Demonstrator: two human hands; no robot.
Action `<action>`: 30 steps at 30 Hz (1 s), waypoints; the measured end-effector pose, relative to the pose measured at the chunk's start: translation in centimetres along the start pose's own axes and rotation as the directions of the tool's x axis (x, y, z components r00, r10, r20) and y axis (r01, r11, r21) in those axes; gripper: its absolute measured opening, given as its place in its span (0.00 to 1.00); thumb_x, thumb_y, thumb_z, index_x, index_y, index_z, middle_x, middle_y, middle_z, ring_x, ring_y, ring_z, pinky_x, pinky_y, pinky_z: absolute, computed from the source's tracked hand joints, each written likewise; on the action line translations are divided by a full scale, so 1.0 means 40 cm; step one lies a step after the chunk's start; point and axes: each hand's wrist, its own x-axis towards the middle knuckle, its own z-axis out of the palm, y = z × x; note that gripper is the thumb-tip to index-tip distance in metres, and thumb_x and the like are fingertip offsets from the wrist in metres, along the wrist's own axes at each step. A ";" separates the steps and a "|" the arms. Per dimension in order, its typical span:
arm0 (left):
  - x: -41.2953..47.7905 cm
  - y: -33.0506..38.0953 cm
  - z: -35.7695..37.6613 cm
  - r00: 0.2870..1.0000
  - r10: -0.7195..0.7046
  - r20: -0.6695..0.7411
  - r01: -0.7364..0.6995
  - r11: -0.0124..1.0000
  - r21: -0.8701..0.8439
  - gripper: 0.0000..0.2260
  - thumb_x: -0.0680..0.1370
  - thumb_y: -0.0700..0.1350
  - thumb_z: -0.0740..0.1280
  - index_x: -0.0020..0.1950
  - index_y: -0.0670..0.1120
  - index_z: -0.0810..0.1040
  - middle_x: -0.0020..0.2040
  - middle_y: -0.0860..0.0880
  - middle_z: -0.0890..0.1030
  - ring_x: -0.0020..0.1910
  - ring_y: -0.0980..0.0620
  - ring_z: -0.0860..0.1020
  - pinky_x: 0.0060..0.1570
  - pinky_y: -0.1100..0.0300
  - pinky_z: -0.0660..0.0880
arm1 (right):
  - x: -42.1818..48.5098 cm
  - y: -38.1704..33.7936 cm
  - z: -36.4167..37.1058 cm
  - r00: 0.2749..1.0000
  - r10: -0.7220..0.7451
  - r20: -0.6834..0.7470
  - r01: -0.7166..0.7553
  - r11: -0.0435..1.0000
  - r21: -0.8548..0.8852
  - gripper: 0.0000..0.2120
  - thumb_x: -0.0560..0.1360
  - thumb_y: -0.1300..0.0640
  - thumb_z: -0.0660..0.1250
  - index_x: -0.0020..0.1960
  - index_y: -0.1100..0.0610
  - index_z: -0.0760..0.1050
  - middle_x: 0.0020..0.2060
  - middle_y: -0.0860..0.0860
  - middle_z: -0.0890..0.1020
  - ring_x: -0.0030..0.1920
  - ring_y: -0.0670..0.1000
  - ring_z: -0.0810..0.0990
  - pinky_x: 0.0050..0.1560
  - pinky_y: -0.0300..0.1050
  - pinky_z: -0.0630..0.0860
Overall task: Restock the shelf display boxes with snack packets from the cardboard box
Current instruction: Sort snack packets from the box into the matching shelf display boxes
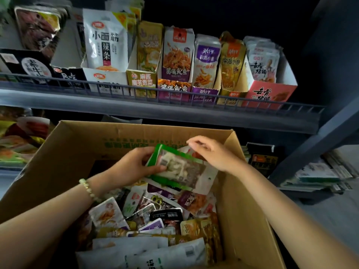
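An open cardboard box (81,144) fills the lower view, packed with several mixed snack packets (155,216). My left hand (134,166) grips a stack of green-edged packets (180,167) by its left side, above the box's far end. My right hand (211,152) hovers over the stack's upper right corner with fingers loosely curled; whether it touches a white packet beneath is unclear. Above, the shelf (155,111) carries a row of display boxes: white (104,76), olive (141,80), purple (204,94) and red (270,92), each filled with upright packets.
A wire rail (136,90) runs along the shelf's front edge. Black display boxes (29,65) stand at the shelf's left. More packets lie on the lower shelf at left (19,140). A dark upright (310,152) and stacked packs (320,175) sit at right.
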 end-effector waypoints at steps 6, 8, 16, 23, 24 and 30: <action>-0.083 0.081 -0.086 0.952 -0.114 -0.282 -0.042 0.869 -0.493 0.13 0.71 0.46 0.71 0.55 0.48 0.78 0.48 0.46 0.85 0.44 0.49 0.85 0.39 0.61 0.81 | -0.010 -0.078 -0.004 0.949 0.125 -0.291 0.033 0.875 0.484 0.20 0.73 0.33 0.59 0.57 0.44 0.73 0.52 0.38 0.78 0.59 0.42 0.74 0.63 0.40 0.68; -0.085 0.088 -0.090 0.910 -0.137 -0.392 -0.130 0.803 -0.582 0.17 0.70 0.48 0.70 0.58 0.47 0.79 0.52 0.46 0.85 0.49 0.48 0.84 0.47 0.57 0.82 | -0.008 -0.103 0.021 0.953 0.212 -0.218 0.012 0.691 0.723 0.29 0.66 0.32 0.64 0.61 0.47 0.74 0.54 0.48 0.81 0.57 0.49 0.79 0.63 0.52 0.74; -0.091 0.066 -0.005 0.940 -0.197 -0.278 -0.030 0.766 -0.642 0.23 0.66 0.45 0.73 0.60 0.50 0.74 0.55 0.44 0.83 0.50 0.46 0.84 0.48 0.52 0.81 | -0.006 -0.171 0.155 0.981 0.183 -0.067 -0.019 0.431 0.902 0.30 0.64 0.48 0.75 0.64 0.53 0.73 0.58 0.53 0.82 0.59 0.53 0.80 0.63 0.55 0.74; -0.093 0.057 -0.012 0.965 -0.262 -0.002 0.152 0.564 -0.812 0.25 0.67 0.43 0.71 0.63 0.52 0.72 0.53 0.44 0.84 0.48 0.45 0.84 0.38 0.55 0.81 | -0.012 -0.147 0.173 0.977 0.141 -0.161 0.037 0.630 0.776 0.36 0.63 0.50 0.76 0.68 0.50 0.67 0.59 0.48 0.81 0.59 0.49 0.80 0.64 0.53 0.74; -0.094 0.060 -0.015 0.958 -0.287 0.010 0.168 0.531 -0.830 0.26 0.67 0.44 0.71 0.64 0.49 0.72 0.53 0.43 0.84 0.47 0.45 0.84 0.36 0.56 0.81 | -0.012 -0.152 0.172 0.981 0.113 -0.158 0.053 0.625 0.779 0.36 0.63 0.51 0.75 0.68 0.51 0.66 0.59 0.49 0.81 0.59 0.49 0.80 0.64 0.53 0.74; -0.116 0.075 -0.029 0.945 -0.280 0.170 0.270 0.373 -0.887 0.10 0.68 0.44 0.68 0.45 0.41 0.84 0.49 0.39 0.84 0.41 0.44 0.85 0.36 0.55 0.82 | -0.028 -0.176 0.164 0.994 0.025 -0.109 0.071 0.610 0.789 0.23 0.70 0.61 0.71 0.64 0.56 0.70 0.55 0.53 0.82 0.55 0.52 0.82 0.53 0.45 0.80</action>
